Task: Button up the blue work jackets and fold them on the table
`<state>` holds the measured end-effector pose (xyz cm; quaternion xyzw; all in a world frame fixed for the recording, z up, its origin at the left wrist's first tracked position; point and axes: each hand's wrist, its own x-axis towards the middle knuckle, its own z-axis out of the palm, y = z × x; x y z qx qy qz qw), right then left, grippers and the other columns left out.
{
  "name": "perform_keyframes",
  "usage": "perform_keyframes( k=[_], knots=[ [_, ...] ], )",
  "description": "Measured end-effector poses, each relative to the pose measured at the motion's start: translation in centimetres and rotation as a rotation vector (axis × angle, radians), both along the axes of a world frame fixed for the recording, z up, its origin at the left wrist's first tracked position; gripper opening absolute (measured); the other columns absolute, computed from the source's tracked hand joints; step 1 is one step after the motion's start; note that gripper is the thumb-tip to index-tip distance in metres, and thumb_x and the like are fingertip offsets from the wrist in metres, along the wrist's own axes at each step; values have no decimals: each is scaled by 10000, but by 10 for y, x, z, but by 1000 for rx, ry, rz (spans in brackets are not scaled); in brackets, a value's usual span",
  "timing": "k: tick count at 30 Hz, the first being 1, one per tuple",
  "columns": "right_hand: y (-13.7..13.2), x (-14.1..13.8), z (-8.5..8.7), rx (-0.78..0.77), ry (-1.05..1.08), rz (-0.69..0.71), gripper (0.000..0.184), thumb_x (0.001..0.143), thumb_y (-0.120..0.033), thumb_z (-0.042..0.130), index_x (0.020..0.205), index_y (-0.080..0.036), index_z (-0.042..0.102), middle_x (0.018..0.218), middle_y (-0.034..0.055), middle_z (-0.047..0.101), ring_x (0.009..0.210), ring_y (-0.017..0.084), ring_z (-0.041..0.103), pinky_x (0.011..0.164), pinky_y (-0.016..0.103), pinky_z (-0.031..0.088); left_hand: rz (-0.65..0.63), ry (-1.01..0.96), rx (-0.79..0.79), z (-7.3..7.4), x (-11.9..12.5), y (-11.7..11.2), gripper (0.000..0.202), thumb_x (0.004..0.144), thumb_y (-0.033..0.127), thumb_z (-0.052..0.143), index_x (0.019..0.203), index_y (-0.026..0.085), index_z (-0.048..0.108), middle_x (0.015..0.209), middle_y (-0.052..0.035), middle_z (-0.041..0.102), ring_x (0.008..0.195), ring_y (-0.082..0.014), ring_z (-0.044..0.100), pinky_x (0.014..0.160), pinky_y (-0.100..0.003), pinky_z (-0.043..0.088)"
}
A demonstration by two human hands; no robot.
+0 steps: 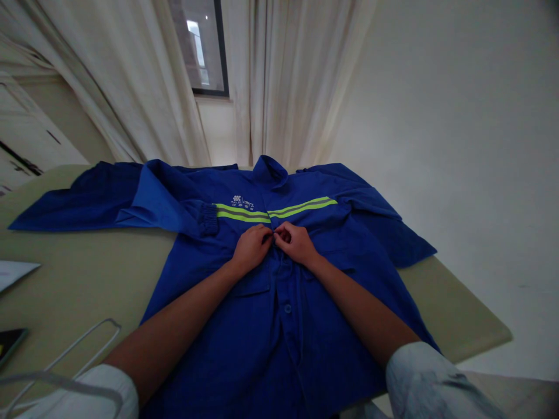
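A blue work jacket (279, 343) with lime-green reflective stripes (301, 206) lies face up and spread on the table. Its collar points away from me, and one sleeve (82, 203) is folded across the chest with the elastic cuff (208, 220) near the stripes. My left hand (252, 249) and my right hand (294, 243) meet at the middle of the chest. Both pinch the jacket's front opening, just above a blue button (287, 308). My fingers hide the fabric where they meet.
The beige table (82, 273) holds a sheet of paper (13, 273), a dark phone (11, 343) and a white wire hanger (82, 355) at the left. Its edge runs along the right side. Beyond it hang pale curtains (297, 75) before a window.
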<state>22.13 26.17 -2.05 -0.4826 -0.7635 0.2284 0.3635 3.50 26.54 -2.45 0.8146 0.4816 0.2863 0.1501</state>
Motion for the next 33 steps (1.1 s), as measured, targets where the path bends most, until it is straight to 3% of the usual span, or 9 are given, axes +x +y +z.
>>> perform_keyframes(
  k=[3,8,16,21,26,30,33],
  knots=[
    [0,-1,0,27,-32,-41,161,904,-351,719,906,-200,662,665,-29,643,593,129,599,590,228,410,11,-32,3,2,0,-1,171,972,161,582,956,206,746,935,-53,706,897,-211,669,828,-313,508],
    [-1,0,-1,65,-94,-93,48,887,-233,684,916,-200,664,676,-31,650,595,129,605,616,232,420,25,-41,25,2,0,-2,143,993,214,592,985,205,734,960,-52,707,922,-215,666,841,-320,501],
    [-1,0,-5,84,-82,-23,91,910,-255,642,981,-200,662,722,-16,679,633,138,636,637,231,448,-24,8,52,0,-1,-1,162,997,215,583,923,211,727,943,-54,695,910,-214,654,814,-313,495],
    [-1,-3,-5,90,-20,-138,129,847,-213,619,969,-200,658,726,-11,693,625,144,644,656,243,479,0,-16,57,0,0,-3,143,999,227,604,985,219,746,987,-50,716,960,-220,671,861,-324,509],
    [8,-2,0,-132,188,-268,100,754,-211,672,847,-207,635,685,-9,706,606,162,683,603,242,512,51,8,39,2,1,-4,136,999,233,613,998,216,748,994,-48,728,962,-223,679,868,-331,518],
    [19,5,10,-410,290,-206,84,726,-189,667,808,-193,650,654,-10,705,554,159,672,536,230,489,50,4,25,5,0,-5,141,1006,255,614,994,216,749,967,-46,725,952,-223,683,859,-328,519],
    [24,14,19,-449,312,-144,55,759,-224,660,780,-179,684,637,-10,695,558,142,638,526,217,449,39,4,32,5,0,-6,144,1011,272,614,1027,219,747,985,-47,722,953,-222,679,864,-327,519]
  ],
)
